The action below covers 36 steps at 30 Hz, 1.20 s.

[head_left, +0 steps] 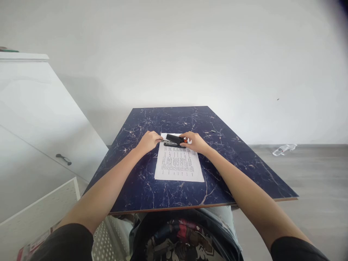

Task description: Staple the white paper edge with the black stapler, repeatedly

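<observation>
A black stapler (174,139) lies across the upper part of a white printed sheet (179,165), its jaws spread apart with the opening toward the left. My right hand (195,142) grips the stapler's rear end, where orange and white parts show by the fingers. At the stapler's left end, my left hand (150,141) has its fingertips pinched together beside a thin metallic piece. Whether that piece is loose or part of the stapler is too small to tell. Both hands rest low over the table, near the sheet's top edge.
The dark blue marbled table (152,195) stands near a pale wall. A small dark object (213,131) lies at its back right. To the left is a white cabinet with a dark handle (63,159). Clear plastic packaging (284,149) is on the floor at right.
</observation>
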Available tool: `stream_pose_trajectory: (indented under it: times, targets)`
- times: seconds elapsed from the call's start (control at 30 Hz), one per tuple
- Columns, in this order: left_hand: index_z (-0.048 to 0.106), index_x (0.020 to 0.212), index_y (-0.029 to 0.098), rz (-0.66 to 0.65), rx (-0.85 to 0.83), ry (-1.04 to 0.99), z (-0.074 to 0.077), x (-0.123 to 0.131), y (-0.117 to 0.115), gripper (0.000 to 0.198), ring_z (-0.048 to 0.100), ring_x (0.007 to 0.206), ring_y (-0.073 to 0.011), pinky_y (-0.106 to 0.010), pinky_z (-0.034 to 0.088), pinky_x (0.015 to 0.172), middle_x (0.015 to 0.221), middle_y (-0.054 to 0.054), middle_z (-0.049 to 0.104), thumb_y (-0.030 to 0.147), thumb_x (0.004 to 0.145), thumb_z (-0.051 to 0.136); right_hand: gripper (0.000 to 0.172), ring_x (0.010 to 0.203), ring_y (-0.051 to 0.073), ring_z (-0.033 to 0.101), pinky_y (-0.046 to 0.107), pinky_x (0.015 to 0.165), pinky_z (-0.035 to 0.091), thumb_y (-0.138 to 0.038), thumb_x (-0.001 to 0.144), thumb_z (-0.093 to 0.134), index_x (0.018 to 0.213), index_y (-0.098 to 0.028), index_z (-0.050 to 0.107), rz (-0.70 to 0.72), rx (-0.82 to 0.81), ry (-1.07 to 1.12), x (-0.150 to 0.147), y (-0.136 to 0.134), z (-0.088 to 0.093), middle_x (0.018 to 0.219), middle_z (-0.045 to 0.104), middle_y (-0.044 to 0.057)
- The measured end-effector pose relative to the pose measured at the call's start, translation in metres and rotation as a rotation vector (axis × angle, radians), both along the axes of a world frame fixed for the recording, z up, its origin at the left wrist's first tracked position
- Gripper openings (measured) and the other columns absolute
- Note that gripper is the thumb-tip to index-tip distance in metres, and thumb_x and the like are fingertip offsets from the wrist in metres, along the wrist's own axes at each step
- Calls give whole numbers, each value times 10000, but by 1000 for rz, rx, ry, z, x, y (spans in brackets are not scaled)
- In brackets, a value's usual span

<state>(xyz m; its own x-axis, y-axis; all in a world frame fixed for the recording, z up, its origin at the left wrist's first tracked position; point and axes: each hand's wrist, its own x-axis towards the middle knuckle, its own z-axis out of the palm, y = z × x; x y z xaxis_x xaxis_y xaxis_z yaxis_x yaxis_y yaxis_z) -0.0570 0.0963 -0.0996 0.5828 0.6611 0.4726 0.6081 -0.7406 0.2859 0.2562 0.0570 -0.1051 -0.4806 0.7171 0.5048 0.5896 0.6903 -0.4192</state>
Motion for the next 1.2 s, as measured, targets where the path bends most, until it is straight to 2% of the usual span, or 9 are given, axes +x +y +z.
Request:
stream_pose_trajectory:
  times: [0.23,0.37,0.5,0.63,0.73,0.9,1.0,1.1,1.2]
  targets:
    - [793,1051,225,30,-217,-494,11,4,-7,198,756,919,-233,-392,587,907,1069,-64,788,277,918,656,359,872,229,661,394,807,531,-354,887,750,1228,-248,709,1,-5,9,0,0,-1,1075,754,72]
    - [777,1147,203,50,-424,-738,7,4,-1,302,767,887,-245,-390,611,823,1118,-94,772,341,893,691,355,879,230,665,390,809,532,-358,887,747,1221,-243,712,-4,-2,4,0,0,-1,1063,756,75]
    - [774,1157,183,65,-570,-915,1,1,4,423,750,944,-250,-402,604,876,1043,-103,779,417,806,799,353,881,232,666,395,814,535,-363,888,745,1218,-243,714,-4,3,3,0,0,-1,1053,758,75]
    - [776,1142,173,119,-538,-874,-2,0,5,485,718,878,-211,-369,593,830,1024,-94,764,417,731,853,366,877,236,669,404,812,540,-363,878,752,1224,-247,718,-14,1,5,0,0,-1,1037,759,73]
    - [768,1133,172,141,-489,-802,-2,1,4,440,701,821,-199,-329,572,734,977,-87,752,444,787,791,376,879,239,674,409,811,544,-362,875,752,1235,-258,717,-14,-5,2,0,0,-1,1037,760,72]
    - [751,1132,174,126,-324,-583,0,4,3,343,687,803,-196,-338,556,788,928,-71,741,379,861,701,373,878,235,671,405,810,542,-368,884,747,1238,-255,714,-4,5,7,0,0,-1,1059,760,73]
    - [759,1123,190,100,-290,-461,2,5,2,289,687,792,-194,-338,547,795,936,-65,745,337,925,609,371,885,235,670,399,803,540,-361,883,750,1235,-253,713,0,9,5,0,0,-1,1065,759,70]
    - [770,1114,205,60,-291,-464,1,5,2,292,702,789,-194,-338,551,789,960,-70,750,326,958,556,361,879,232,668,394,800,538,-343,877,756,1222,-244,716,-1,11,2,0,1,-1,1053,761,69]
    - [772,1091,200,16,-336,-549,-2,4,4,282,724,823,-206,-347,566,802,983,-83,756,348,947,580,359,870,231,669,396,802,539,-346,875,757,1217,-246,717,-7,6,3,0,1,-2,1042,763,66]
